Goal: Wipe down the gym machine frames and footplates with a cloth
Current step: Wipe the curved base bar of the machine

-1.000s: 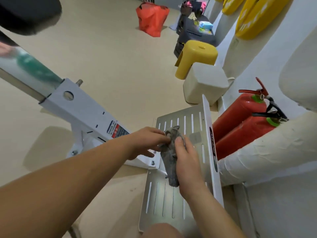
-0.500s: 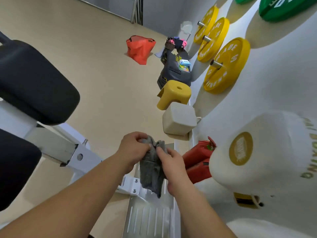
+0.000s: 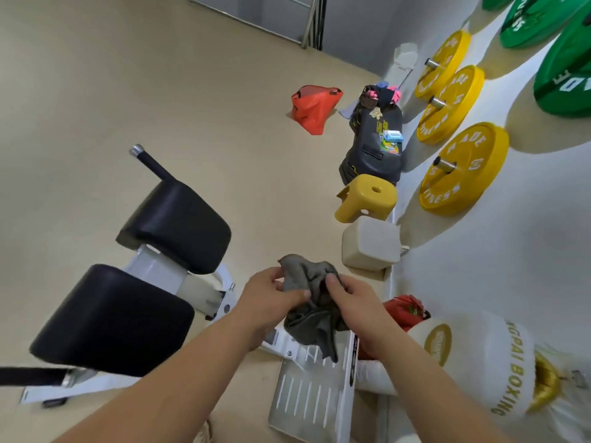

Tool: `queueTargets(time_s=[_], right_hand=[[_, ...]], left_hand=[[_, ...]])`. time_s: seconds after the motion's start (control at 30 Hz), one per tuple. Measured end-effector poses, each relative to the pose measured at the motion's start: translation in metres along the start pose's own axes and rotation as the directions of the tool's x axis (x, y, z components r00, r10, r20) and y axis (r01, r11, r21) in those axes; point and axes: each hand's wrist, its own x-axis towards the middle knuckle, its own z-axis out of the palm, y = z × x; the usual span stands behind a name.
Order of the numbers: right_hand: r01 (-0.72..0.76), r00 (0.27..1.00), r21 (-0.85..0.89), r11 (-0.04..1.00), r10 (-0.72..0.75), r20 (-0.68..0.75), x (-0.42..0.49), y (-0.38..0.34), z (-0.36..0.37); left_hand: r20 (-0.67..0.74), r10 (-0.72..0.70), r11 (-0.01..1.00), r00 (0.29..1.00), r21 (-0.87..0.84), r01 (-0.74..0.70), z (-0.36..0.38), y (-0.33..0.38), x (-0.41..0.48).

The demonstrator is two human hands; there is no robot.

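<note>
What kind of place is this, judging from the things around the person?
Most likely a gym: yellow weight plates hang on wall pegs, a padded machine stands on the floor, and a white boxing bag is at the right.

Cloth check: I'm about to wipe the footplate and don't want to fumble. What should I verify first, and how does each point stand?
1. Grip on the cloth: ok, the left hand and right hand both pinch it.
2. Cloth folded flat for wiping: not ok, it is bunched and hangs loose.
3. The footplate in view below the hands: ok.
4. Footplate face free of objects: ok where it shows; the cloth and hands hide its upper end.
5. Cloth clean and damp enough: cannot tell.
</note>
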Motion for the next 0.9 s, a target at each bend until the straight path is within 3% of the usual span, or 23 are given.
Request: queueTargets(time_s=[0.1,0.2,0.43,0.53,0.63,0.9], right_hand=[[0.088,0.995,-0.133,0.987,-0.094,-0.039,-0.004,-0.021,0.012],[0.209,0.972,-0.274,0.939,-0.231,-0.05,-0.003,-0.035,0.027],[0.367,0.915,-0.319,0.874,-0.278,0.293,-0.016,-0.061,0.092],[0.431,0.881,-0.305,0.849,-0.323,0.347,-0.022,-0.079,0.124],[0.443,0.867,-0.302,0.844,-0.319,0.383,-0.025,-0.092,0.161],[0.407,0.865,-0.404,0.819,-0.202,0.46,-0.041,-0.114,0.253]], left_hand=[[-0.027,-0.007,0.997,1.0,0.072,0.009,-0.027,-0.002,-0.027],[-0.187,0.001,0.992,0.982,0.127,0.023,-0.05,-0.007,-0.048],[-0.46,-0.04,0.999,0.887,0.014,0.052,-0.095,-0.019,-0.109],[-0.55,-0.003,1.0,0.835,0.023,0.019,-0.121,-0.022,-0.127],[-0.62,0.018,0.999,0.784,0.034,0.004,-0.148,-0.028,-0.144],[-0.654,-0.18,0.979,0.735,-0.189,0.073,-0.214,-0.06,-0.163]])
